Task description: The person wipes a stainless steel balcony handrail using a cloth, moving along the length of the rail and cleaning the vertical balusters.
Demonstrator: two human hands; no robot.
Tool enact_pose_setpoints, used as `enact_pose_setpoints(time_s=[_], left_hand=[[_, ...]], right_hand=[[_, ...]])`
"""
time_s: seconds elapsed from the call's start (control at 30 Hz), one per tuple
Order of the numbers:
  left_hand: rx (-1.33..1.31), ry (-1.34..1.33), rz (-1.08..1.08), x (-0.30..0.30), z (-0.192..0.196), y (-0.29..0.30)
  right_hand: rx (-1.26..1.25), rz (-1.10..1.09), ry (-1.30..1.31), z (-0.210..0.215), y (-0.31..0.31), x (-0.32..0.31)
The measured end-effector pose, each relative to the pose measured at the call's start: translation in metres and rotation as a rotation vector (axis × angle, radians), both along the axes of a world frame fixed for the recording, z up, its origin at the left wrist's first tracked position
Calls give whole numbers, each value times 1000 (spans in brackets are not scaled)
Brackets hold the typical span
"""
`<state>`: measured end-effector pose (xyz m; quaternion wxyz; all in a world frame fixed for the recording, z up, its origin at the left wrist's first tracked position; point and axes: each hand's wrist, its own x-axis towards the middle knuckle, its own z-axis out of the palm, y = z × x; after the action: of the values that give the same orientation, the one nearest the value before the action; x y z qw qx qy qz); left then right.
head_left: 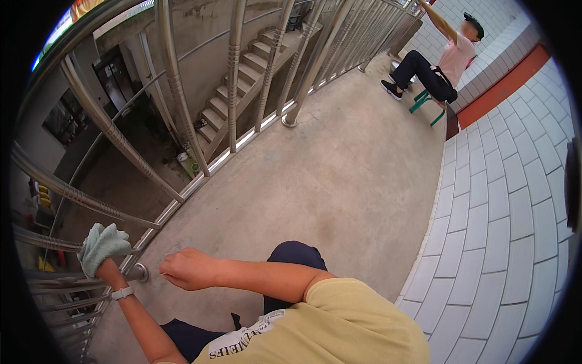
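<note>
My left hand point(106, 262) is wrapped in a pale green cloth point(102, 244) and presses it against a steel railing baluster point(73, 246) at the lower left. A white band sits on that wrist. My right hand point(185, 269) is curled in a loose fist with nothing in it, hovering just right of the baluster's round base flange point(139, 273), above the concrete floor.
A steel railing point(176, 91) runs along the left edge of a concrete balcony floor point(339, 182). A white tiled wall point(503, 230) stands on the right. Another person point(445, 57) sits on a green stool far back. Stairs point(242, 79) lie beyond the railing.
</note>
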<state>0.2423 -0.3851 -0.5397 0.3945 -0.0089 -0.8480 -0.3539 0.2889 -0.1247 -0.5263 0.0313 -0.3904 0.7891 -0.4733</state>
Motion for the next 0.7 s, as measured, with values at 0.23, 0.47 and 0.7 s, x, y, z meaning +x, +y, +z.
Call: enact_pose_setpoints(time_s=[0.23, 0.47, 0.7], left_hand=[[-10, -37, 9, 2, -3, -10], [-281, 63, -81, -5, -1, -14], [1, -18, 24, -9, -10, 9]], right_hand=[[26, 19, 44, -4, -5, -2], [117, 9, 97, 1, 4, -12], [54, 21, 60, -20, 3, -7]])
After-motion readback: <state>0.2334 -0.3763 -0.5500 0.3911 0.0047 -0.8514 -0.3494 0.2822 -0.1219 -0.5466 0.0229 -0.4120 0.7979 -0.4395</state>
